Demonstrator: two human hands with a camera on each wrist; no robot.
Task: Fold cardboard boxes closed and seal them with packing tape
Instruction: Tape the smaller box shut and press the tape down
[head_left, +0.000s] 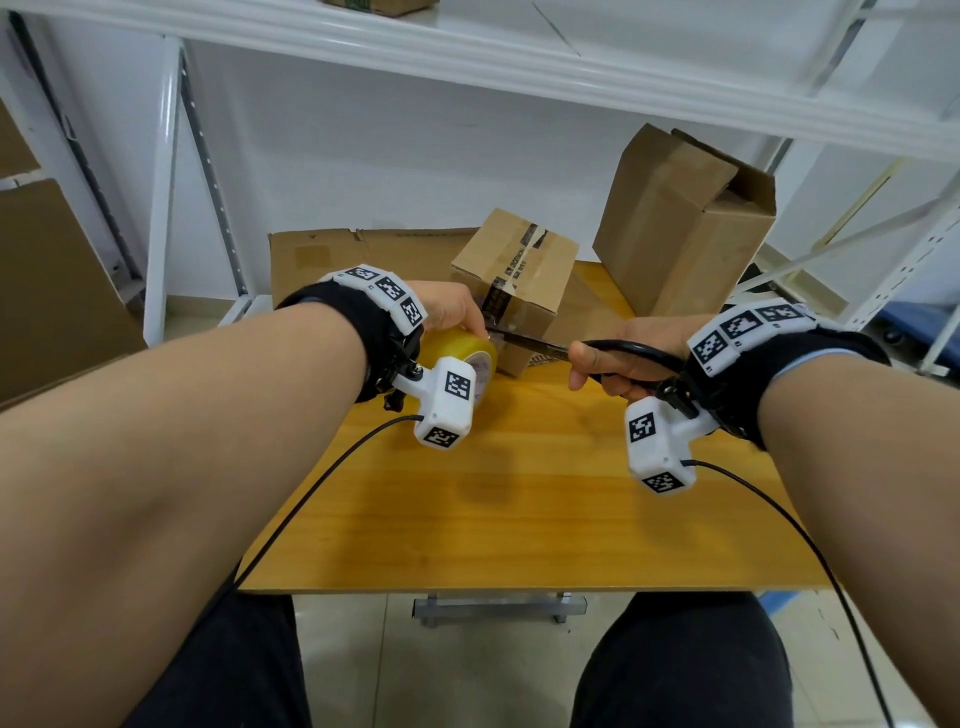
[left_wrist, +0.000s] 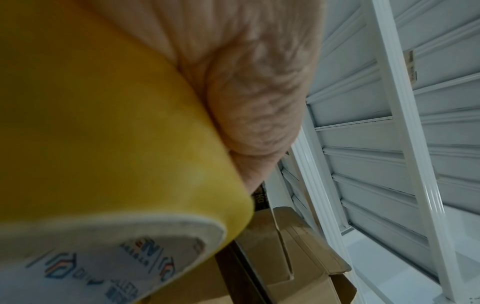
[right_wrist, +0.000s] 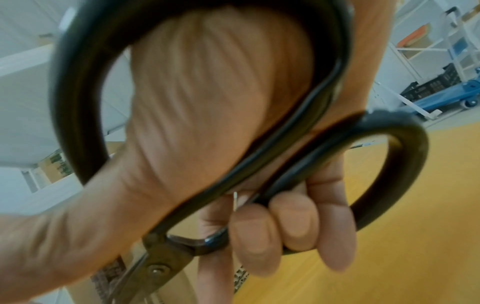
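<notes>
A small cardboard box (head_left: 519, 270) with dark printed tape over its top seam sits tilted on the wooden table (head_left: 519, 493). My left hand (head_left: 457, 312) grips a yellow roll of packing tape (head_left: 467, 353) just in front of the box; the left wrist view shows the same roll (left_wrist: 103, 133) filling the frame under my palm. My right hand (head_left: 618, 358) holds black scissors (head_left: 540, 344) by their handles, blades pointing left toward the roll and the box's near edge. In the right wrist view my fingers (right_wrist: 293, 222) curl through the scissors' loops (right_wrist: 405, 144).
A taller cardboard box (head_left: 685, 223) with loose flaps stands at the table's back right. A flattened carton (head_left: 353, 254) leans behind the table. White metal shelving (head_left: 171, 197) surrounds the table, and cardboard sheets (head_left: 47, 280) lean at far left. Camera cables trail over the table's front.
</notes>
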